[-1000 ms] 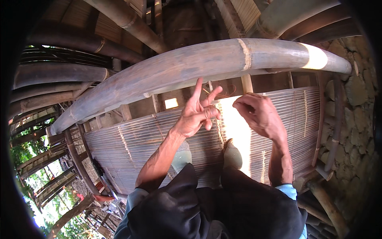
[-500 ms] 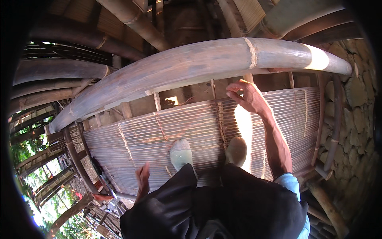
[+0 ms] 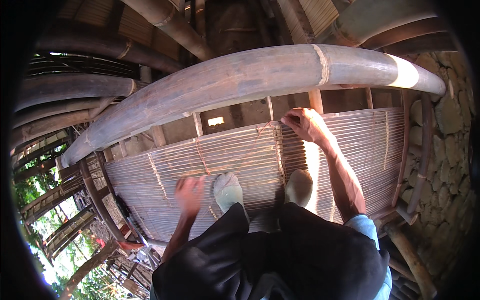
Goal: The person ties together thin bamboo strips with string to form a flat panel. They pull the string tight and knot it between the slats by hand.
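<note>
Under my feet is a slatted platform [image 3: 240,152], its thin bamboo strips lashed together with cords. My right hand [image 3: 307,125] is at the platform's far edge, with thumb and fingers curled together in a pinch. What they hold, if anything, is too small to make out. A thin reddish cord [image 3: 264,129] lies by the edge strip just left of those fingertips. Another reddish cord [image 3: 201,156] crosses the strips farther left. My left hand [image 3: 190,195] hovers over the strips left of my feet, its fingers smeared by motion.
Beyond the platform a thick bamboo pole [image 3: 250,75] runs across the view. My two socked feet [image 3: 228,189] rest on the strips. A stone wall [image 3: 445,145] stands at the right. More bamboo poles [image 3: 75,90] and greenery [image 3: 35,195] lie to the left.
My left hand has moved up and forward over the strips. My right hand has lowered to the far edge, its fingers drawn closer together. The reddish cord's end now lies nearer that hand.
</note>
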Tool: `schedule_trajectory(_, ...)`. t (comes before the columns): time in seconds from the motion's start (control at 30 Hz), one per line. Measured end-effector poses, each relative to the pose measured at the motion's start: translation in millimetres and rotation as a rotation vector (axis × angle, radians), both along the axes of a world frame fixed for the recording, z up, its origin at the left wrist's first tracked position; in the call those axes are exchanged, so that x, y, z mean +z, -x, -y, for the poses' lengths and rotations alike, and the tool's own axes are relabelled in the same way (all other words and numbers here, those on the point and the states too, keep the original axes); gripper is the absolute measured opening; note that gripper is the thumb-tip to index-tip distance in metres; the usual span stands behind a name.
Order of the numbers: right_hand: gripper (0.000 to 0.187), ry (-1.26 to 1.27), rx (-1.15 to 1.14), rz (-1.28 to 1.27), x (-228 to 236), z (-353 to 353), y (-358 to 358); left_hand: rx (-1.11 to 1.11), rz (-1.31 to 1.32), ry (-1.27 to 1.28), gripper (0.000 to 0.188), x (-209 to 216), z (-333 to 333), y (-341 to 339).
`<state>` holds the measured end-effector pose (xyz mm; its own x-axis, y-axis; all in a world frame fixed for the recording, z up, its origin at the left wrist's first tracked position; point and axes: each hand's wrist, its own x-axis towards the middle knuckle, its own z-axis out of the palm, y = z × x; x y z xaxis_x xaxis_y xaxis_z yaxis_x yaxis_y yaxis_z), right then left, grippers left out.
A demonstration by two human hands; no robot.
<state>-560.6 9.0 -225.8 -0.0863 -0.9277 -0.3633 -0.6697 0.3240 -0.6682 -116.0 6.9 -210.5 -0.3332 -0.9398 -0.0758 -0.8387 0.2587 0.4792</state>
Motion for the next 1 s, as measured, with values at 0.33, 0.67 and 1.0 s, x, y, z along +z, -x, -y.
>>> schedule_trajectory(0.33,0.008,0.508,-0.357,-0.167,6,-32,-15,-0.363,-0.158,0.175,0.012,-23,48,213)
schedule_trajectory(0.67,0.044,0.252,-0.201,0.143,16,-41,-82,-0.330,-0.388,-1.211,0.010,76,50,200)
schedule_trajectory(1.0,0.031,0.571,0.021,0.313,47,-23,-118,-0.301,-0.255,-0.078,0.030,-33,87,185)
